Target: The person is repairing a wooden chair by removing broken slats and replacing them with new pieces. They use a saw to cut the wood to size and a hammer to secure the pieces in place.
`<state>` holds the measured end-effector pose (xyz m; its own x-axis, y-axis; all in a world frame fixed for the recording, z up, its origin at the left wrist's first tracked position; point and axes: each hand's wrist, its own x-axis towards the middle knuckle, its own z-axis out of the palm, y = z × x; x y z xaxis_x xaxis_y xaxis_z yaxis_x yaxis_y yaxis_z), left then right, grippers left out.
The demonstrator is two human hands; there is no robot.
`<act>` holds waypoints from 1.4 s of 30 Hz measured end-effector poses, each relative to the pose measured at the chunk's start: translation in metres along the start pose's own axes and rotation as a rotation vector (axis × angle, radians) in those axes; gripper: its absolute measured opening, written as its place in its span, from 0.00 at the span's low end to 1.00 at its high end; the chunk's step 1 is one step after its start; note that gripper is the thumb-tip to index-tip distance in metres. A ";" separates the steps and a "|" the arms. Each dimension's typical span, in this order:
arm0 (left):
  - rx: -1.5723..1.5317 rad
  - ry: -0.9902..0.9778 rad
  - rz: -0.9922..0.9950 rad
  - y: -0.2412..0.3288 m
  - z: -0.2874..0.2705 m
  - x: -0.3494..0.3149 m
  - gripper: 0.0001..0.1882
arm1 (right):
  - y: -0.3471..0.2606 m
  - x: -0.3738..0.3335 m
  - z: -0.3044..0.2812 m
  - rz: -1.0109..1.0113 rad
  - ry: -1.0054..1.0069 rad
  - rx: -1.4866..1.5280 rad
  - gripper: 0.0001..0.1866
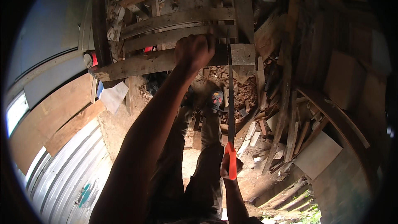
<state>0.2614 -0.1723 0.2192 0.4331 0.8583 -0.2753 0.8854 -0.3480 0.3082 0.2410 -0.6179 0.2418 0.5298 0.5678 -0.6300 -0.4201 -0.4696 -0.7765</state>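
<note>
My right hand is wrapped round the orange handle of a handsaw, low in front of me. The saw's long, narrow blade points away from me, and its far part crosses a wooden plank near the plank's right end. My left hand is closed over the top of this plank, to the left of the blade. Its fingertips are hidden behind the wood. The plank lies across the near side of a slatted wooden frame.
Wood chips cover the ground below the plank, close to my shoe. Loose wood strips and a long upright board crowd the right side. Corrugated metal sheet stands at the lower left, below wooden panels.
</note>
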 end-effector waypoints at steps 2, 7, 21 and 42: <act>0.022 0.021 -0.012 -0.004 0.003 -0.004 0.32 | -0.050 0.072 0.034 -0.241 0.013 -0.184 0.04; 0.099 0.148 0.177 -0.009 0.019 0.012 0.28 | -0.128 0.165 0.102 -0.633 0.071 -0.360 0.07; 0.189 -0.163 0.093 -0.002 0.005 0.006 0.21 | -0.090 0.144 0.081 -0.927 0.137 -0.868 0.04; -0.044 -0.024 -0.033 -0.002 0.000 -0.002 0.26 | -0.013 0.005 -0.030 -0.394 -0.033 -0.513 0.30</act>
<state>0.2588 -0.1730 0.2185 0.4087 0.8593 -0.3076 0.8911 -0.3029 0.3379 0.2710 -0.6293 0.2487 0.5462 0.7802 -0.3048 0.2109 -0.4803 -0.8514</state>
